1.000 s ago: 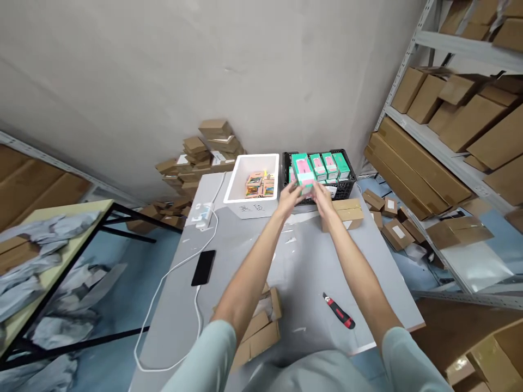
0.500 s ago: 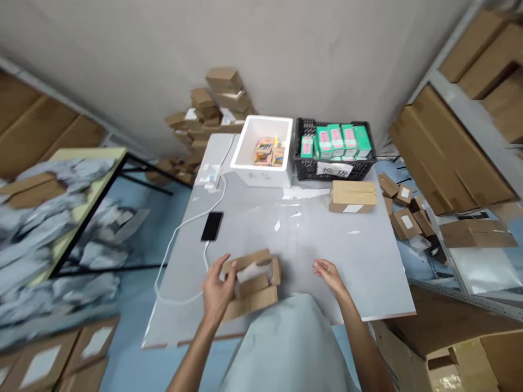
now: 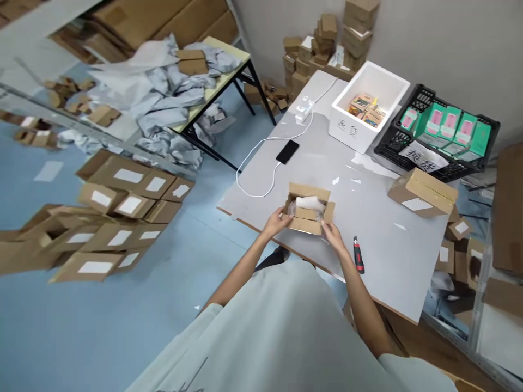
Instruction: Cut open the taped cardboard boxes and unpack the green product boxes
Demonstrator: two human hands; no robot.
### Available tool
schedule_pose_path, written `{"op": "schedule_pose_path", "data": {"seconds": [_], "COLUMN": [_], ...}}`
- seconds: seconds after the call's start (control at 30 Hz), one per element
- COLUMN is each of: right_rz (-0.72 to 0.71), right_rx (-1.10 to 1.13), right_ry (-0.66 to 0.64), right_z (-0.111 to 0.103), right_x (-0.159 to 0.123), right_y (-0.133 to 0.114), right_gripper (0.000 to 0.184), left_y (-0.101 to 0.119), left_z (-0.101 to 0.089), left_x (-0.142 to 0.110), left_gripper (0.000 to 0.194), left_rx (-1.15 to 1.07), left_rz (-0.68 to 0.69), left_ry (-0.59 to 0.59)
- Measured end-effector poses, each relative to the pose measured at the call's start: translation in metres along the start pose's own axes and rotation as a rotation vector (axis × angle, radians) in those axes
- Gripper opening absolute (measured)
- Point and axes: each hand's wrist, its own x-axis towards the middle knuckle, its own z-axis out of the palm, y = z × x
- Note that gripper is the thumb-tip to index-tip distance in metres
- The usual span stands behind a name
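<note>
An opened cardboard box (image 3: 304, 225) lies near the front edge of the grey table, its flaps spread. Inside it I see white wrapping (image 3: 309, 203) and a smaller brown cardboard piece; what lies beneath is hidden. My left hand (image 3: 277, 222) grips the box's left front corner between thumb and fingers. At the right front corner, my right hand (image 3: 333, 235) holds the box in the same way. A red and black utility knife (image 3: 358, 256) rests on the table just right of my right hand.
Behind the box lies a phone (image 3: 287, 152) on a white cable. A white foam bin (image 3: 349, 130), a black crate (image 3: 433, 166) of green boxes and a closed carton (image 3: 423, 193) stand along the back and right. Stacked cartons (image 3: 118, 218) sit on the floor to the left.
My view has swung left. My right hand has come from beside the box to its right corner and taken hold. My left hand has shifted to the front left corner. The utility knife now shows.
</note>
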Motion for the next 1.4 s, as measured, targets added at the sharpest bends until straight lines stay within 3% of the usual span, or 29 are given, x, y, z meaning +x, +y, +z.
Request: {"op": "schedule_pose_path", "data": {"seconds": [0.1, 0.2, 0.3, 0.4, 0.6, 0.7, 0.87, 1.0, 1.1, 1.2, 1.4], "right_rz": [-0.119, -0.17, -0.203, -0.268, -0.303, -0.273, -0.23, -0.271, -0.251, -0.249, -0.291], "right_rx": [-0.13, -0.275, -0.414, -0.48, -0.48, -0.477, -0.533, -0.651, -0.719, -0.774, -0.845], "right_ry": [0.095, 0.22, 0.28, 0.255, 0.034, -0.086, -0.296, -0.475, -0.599, -0.705, -0.897], "right_z": [0.018, 0.05, 0.104, 0.177, 0.356, 0.448, 0.592, 0.711, 0.813, 0.925, 1.142], "right_x": [-0.009, -0.027, -0.047, -0.063, -0.093, -0.11, -0.132, -0.14, -0.146, -0.159, -0.196], "right_y": [-0.007, -0.014, -0.018, -0.016, -0.014, -0.015, -0.012, 0.005, 0.027, 0.048, 0.073], "right_gripper": [0.076, 0.078, 0.076, 0.074, 0.072, 0.07, 0.065, 0.055, 0.053, 0.051, 0.041], "left_y": [-0.011, -0.025, -0.053, -0.098, -0.208, -0.261, -0.355, -0.441, -0.504, -0.56, -0.667], "left_z": [0.0, -0.019, -0.065, -0.132, -0.279, -0.34, -0.412, -0.461, -0.511, -0.577, -0.735], "left_x": [-0.013, -0.038, -0.07, -0.103, -0.169, -0.203, -0.251, -0.283, -0.305, -0.326, -0.364], "left_gripper": [0.063, 0.067, 0.07, 0.07, 0.065, 0.06, 0.049, 0.047, 0.043, 0.04, 0.045], "left_rx": [-0.051, -0.1, -0.162, -0.232, -0.369, -0.416, -0.506, -0.579, -0.597, -0.616, -0.635], "left_rz": [-0.046, -0.044, -0.026, -0.033, -0.122, -0.174, -0.307, -0.434, -0.569, -0.691, -0.794], "left_ry": [0.001, 0.037, 0.096, 0.179, 0.391, 0.517, 0.826, 0.937, 0.983, 1.02, 1.106]}}
